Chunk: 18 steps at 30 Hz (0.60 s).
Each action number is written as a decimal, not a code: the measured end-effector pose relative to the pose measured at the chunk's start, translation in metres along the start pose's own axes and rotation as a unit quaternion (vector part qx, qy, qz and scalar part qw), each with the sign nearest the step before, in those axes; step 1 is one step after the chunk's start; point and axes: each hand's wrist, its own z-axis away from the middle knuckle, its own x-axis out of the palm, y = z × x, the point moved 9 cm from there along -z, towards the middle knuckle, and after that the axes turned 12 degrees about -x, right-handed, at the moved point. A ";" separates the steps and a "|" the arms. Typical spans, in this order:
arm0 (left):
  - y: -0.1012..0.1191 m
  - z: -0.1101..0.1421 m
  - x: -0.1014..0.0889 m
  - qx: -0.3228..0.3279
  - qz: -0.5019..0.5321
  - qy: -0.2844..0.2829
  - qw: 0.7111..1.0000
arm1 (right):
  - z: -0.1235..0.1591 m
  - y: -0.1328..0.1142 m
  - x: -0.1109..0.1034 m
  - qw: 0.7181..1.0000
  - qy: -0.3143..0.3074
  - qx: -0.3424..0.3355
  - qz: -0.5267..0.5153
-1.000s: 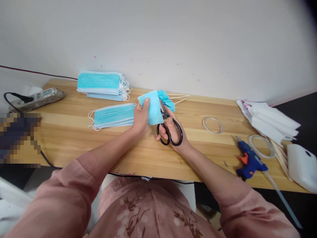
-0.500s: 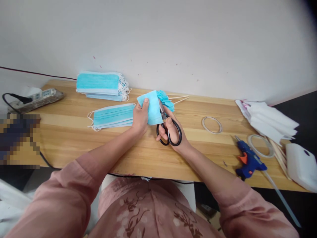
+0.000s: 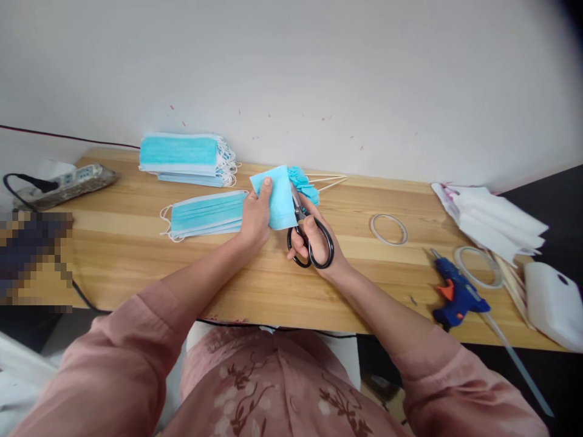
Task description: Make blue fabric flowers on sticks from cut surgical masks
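Observation:
Between the thumb and fingers of my left hand [image 3: 257,212] is a flat piece of blue fabric [image 3: 279,197], like the outer sheet of a face mask. My right hand [image 3: 321,237] holds black-handled scissors [image 3: 322,246], fingers through the loops. Their blades lie along the right edge of the fabric; whether they touch it I cannot tell. Behind the fabric, partly hidden, lie crumpled blue pieces [image 3: 306,184] with thin wooden sticks [image 3: 332,179]. Several face masks [image 3: 204,215] lie beside my left hand, partly covered by it.
A stack of masks [image 3: 177,152] stands at the back left, near a power strip [image 3: 68,182]. On the right are a tape ring [image 3: 388,229], a blue glue gun [image 3: 459,294], another ring [image 3: 479,267], white sheets [image 3: 496,218] and a white box [image 3: 553,306]. The wall [image 3: 291,73] bounds the table.
The blue fabric has shifted very slightly left with my left hand. My right hand keeps the scissors at its edge, almost unmoved.

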 end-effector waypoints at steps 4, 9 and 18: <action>0.002 0.000 0.002 0.009 0.013 -0.019 1.000 | 0.000 0.000 0.000 1.000 0.001 0.002 -0.004; 0.004 -0.001 0.004 0.021 0.012 -0.038 0.999 | 0.000 0.003 -0.002 1.000 0.001 0.015 -0.020; 0.004 0.001 0.007 0.021 -0.007 -0.059 0.998 | 0.000 0.007 -0.001 0.996 -0.029 0.060 -0.064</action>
